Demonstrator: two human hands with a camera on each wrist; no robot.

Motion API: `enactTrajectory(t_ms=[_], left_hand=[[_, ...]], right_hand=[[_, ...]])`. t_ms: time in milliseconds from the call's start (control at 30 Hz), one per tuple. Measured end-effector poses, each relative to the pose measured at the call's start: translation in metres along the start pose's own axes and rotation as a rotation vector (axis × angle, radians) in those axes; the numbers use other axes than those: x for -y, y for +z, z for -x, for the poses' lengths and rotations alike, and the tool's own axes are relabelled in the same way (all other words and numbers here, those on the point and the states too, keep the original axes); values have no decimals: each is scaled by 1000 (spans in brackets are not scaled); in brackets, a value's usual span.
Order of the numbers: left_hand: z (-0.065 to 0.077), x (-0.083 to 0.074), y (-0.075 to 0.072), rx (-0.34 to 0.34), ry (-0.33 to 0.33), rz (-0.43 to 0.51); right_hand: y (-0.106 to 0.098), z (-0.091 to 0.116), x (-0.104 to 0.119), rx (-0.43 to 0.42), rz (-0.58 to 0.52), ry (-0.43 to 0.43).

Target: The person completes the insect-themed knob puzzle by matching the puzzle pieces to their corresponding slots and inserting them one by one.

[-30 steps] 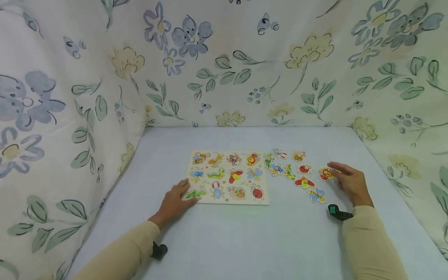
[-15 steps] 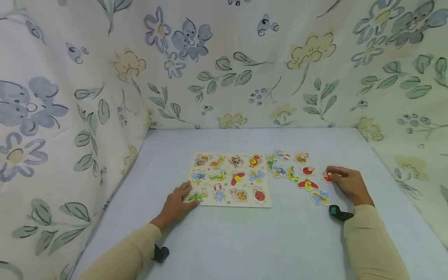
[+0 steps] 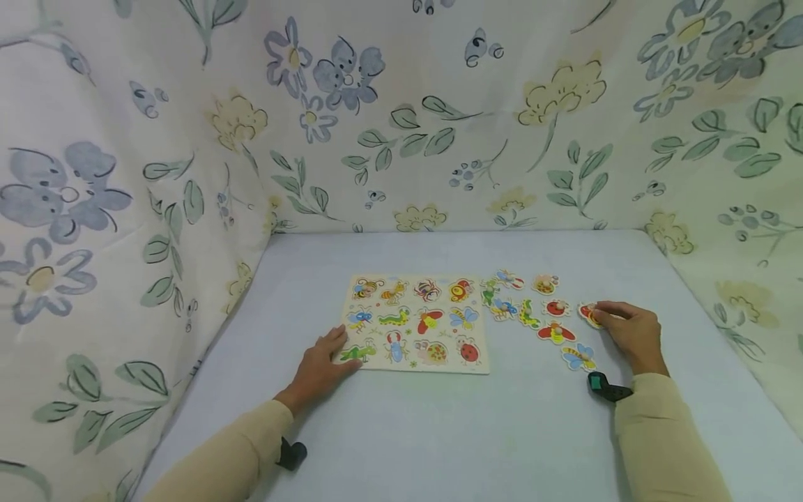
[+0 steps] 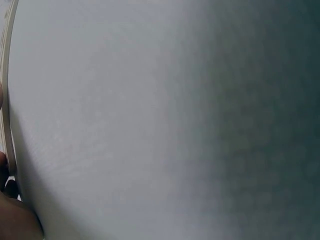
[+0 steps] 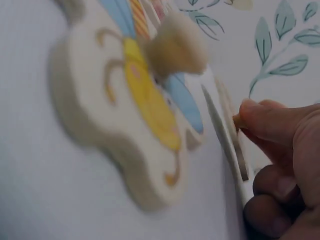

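Note:
My left hand (image 3: 320, 366) rests on the lower left corner of the wooden insect puzzle board (image 3: 414, 367); thumb and fingers lie relaxed along its edge. In the left wrist view only a sliver of the board's edge (image 4: 6, 100) and parts of the fingers show. My right hand (image 3: 635, 336) pinches the small wooden knob (image 5: 238, 120) of a red-and-yellow puzzle piece (image 3: 588, 312) between thumb and forefinger. Whether that piece touches the table is hard to tell. Close to the right wrist camera lies the blue-winged puzzle piece (image 5: 150, 100) with its round knob.
Between board and right hand lie several knobbed pieces: a ladybird (image 3: 556, 307), a red-winged bug (image 3: 555, 332), a green caterpillar (image 3: 528, 314), a snail (image 3: 545, 283) and a blue fly (image 3: 504, 309). Floral cloth (image 3: 401, 160) rises behind the table.
My right hand has closed thumb and forefinger on the red-and-yellow piece's knob, and the piece has turned a little. The left hand stays at the board's corner. The head view has shifted slightly.

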State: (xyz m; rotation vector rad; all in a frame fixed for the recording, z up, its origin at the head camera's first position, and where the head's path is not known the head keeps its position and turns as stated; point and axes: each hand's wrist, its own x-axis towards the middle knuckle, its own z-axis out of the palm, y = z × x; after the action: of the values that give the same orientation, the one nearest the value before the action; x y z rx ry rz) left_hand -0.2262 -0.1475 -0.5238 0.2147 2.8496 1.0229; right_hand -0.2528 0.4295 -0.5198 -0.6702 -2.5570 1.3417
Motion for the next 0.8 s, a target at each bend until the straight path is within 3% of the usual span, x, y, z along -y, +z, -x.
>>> enactTrajectory(t_ms=[267,500,800], left_hand=[[1,-1,2,-5,-6,-11],[0,-4,1,-13,-3,-9],[0,-2,0,2,-16,-6]], right_hand=[[4,4,6,-29,70,-10],[-3,3,5,68,88,45],[-2,3,1,71,118,61]])
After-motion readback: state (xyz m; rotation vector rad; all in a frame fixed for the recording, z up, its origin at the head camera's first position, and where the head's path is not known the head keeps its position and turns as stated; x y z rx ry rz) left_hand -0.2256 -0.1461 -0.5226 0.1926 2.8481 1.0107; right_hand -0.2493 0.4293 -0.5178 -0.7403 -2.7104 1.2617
